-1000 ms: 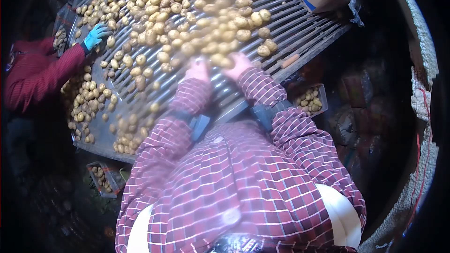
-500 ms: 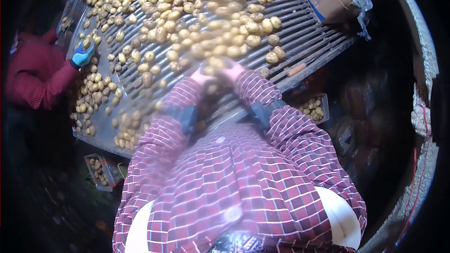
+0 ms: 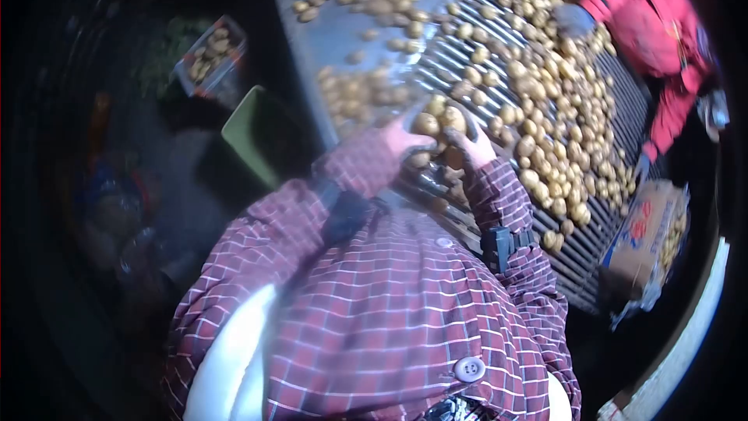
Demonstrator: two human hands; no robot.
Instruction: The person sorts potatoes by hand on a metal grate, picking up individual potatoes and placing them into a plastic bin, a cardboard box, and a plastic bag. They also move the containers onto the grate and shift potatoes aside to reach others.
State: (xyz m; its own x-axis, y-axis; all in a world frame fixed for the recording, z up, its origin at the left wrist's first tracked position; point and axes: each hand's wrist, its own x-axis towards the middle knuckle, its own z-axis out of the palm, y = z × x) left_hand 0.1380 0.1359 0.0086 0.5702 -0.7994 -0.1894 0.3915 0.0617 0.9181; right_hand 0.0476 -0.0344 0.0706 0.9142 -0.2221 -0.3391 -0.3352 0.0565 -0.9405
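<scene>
Well left of our left hand point(image 3: 401, 141) we see a crate point(image 3: 227, 72) with potatoes in it, and nearer, a green bin point(image 3: 248, 137). Just beyond that hand, loose potatoes point(image 3: 360, 93) show blurred on the bench point(image 3: 309, 41); a brushing sleeve could knock some over the edge. Our left hand cups one side of a handful point(image 3: 452, 118) of potatoes, and our right hand point(image 3: 477, 145) curls around the other. The handful sits between the two, apparently held by their pressure alone, so the lower ones could slip through if our hands part or tilt unevenly. Right of the right hand, a pile point(image 3: 545, 109) covers the slats point(image 3: 578, 284); a hard nudge might set it rolling. Beyond, a co-worker's hand point(image 3: 575, 21) is at the pile, so reaching the same spot could bring a bump. Farthest right, a box point(image 3: 637, 232) near the bench's edge might tip if pushed.
</scene>
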